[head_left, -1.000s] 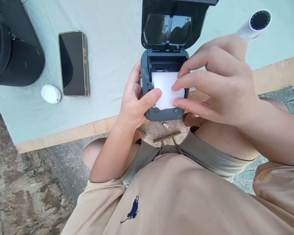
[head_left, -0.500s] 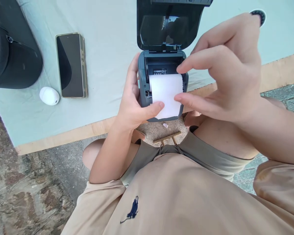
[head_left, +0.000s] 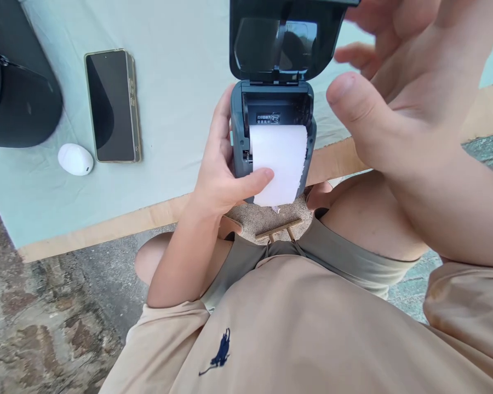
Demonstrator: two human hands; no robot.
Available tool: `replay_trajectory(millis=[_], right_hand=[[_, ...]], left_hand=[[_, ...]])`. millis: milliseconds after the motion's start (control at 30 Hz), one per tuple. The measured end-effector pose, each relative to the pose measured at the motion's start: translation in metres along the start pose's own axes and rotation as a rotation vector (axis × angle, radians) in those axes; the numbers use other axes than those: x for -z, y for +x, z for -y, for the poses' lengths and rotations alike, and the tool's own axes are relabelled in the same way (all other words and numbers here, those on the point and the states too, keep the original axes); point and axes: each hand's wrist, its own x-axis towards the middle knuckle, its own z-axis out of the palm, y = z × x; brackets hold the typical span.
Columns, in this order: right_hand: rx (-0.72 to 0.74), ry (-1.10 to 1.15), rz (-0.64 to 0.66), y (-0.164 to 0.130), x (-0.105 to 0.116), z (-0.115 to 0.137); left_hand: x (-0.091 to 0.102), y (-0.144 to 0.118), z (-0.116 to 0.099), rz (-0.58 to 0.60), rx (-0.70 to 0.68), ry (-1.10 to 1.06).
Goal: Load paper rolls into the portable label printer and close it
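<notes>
Meanwhile, left hand [head_left: 217,175] fingers grip the printer [head_left: 271,137], thumb pinning its paper [head_left: 279,158]; right hand [head_left: 398,87] hovers, fingers spread.

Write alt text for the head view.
A left hand grips a small grey printer, lid open, thumb pinning its white paper strip. The open right hand hovers beside it; a black smartphone lies left.

Left of the printer [head_left: 271,137], bare cloth [head_left: 181,98] lies open up to the phone [head_left: 110,106]; beyond it sit a white case [head_left: 75,159] and black bag [head_left: 16,93]. Its raised lid [head_left: 285,38] blocks behind; the right hand [head_left: 398,76] crowds its right.
</notes>
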Motion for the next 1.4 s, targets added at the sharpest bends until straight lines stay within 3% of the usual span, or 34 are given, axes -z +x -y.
replay_trajectory(millis=[100, 200, 400, 633, 867, 967, 1400], right_hand=[[0.227, -0.299, -0.047, 0.002, -0.005, 0.004], [0.327, -0.482, -0.027, 0.002, -0.004, -0.001], [0.469, -0.470, 0.157, 0.004, -0.002, -0.012], [0.341, -0.364, 0.141, 0.004, -0.006, -0.014], [0.061, -0.082, 0.361, 0.007, -0.008, -0.010], [0.056, -0.089, 0.348, 0.006, -0.010, -0.008], [0.078, -0.156, 0.330, 0.002, -0.012, -0.006]], left_hand=[[-0.001, -0.001, -0.002, -0.007, 0.002, -0.007], [-0.007, -0.002, -0.006, -0.069, 0.070, -0.042], [-0.011, 0.001, -0.016, -0.137, 0.217, -0.063], [-0.010, 0.002, -0.023, -0.125, 0.178, -0.164], [-0.020, 0.003, -0.038, -0.163, 0.179, -0.381], [-0.023, 0.002, -0.048, -0.173, 0.302, -0.320], [-0.023, 0.001, -0.043, -0.210, 0.210, -0.257]])
